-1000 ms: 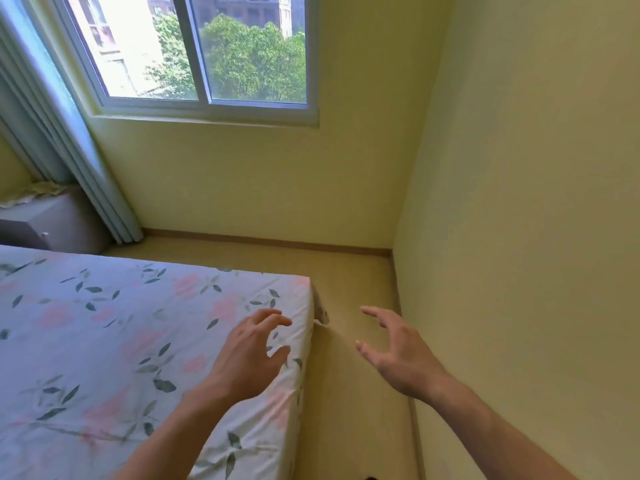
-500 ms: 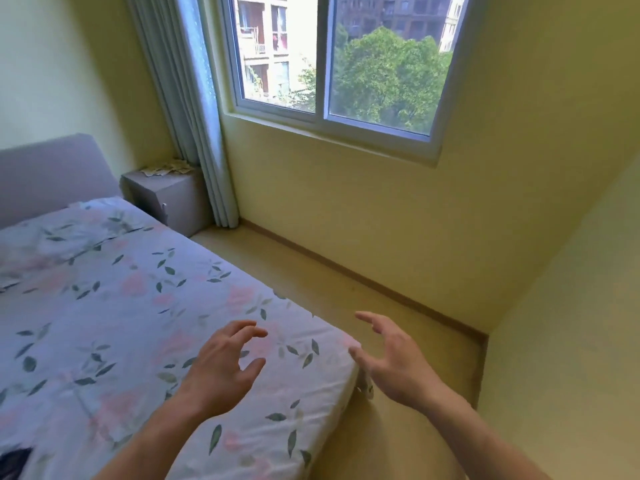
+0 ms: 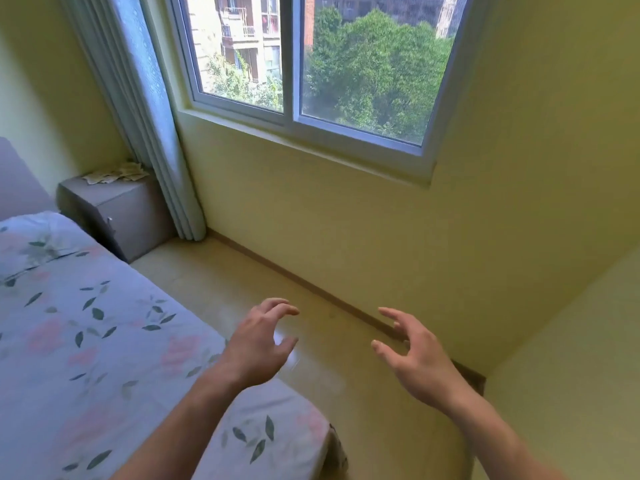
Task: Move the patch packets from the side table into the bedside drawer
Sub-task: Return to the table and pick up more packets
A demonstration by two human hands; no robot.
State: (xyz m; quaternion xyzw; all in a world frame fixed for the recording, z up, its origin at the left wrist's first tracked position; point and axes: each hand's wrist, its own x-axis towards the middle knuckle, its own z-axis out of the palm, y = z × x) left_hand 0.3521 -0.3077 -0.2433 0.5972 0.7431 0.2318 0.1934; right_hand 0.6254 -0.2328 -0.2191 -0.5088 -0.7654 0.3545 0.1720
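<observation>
Both bare hands hang in the air at the lower middle of the view, holding nothing. The left hand (image 3: 256, 344) is raised over the beige floor (image 3: 221, 282) just past the bed's edge, its fingers spread and loosely curled, thumb apart from them. The right hand (image 3: 415, 355) sits at 3 o'clock from the left one, well apart from it, fingers likewise spread and slightly bent, with nothing in its grasp.

The pale, crumpled patch packets (image 3: 116, 173) lie in a loose heap on top of the grey box-shaped side table (image 3: 121, 209), far off at about 10 o'clock from the hands. The table stands in the corner, between the grey padded headboard (image 3: 17, 178) and the pale blue pleated curtain (image 3: 149, 116), which hangs just beside it at its 3 o'clock. A small handle shows on the table's front face; whether the drawer is open cannot be told from here.

The bed with its white sheet printed with pink flowers and green leaves (image 3: 86, 341) fills the lower left. At 12 o'clock a white-framed sliding window (image 3: 291, 64) is set in the yellow wall (image 3: 346, 230), with green trees and buildings outside.
</observation>
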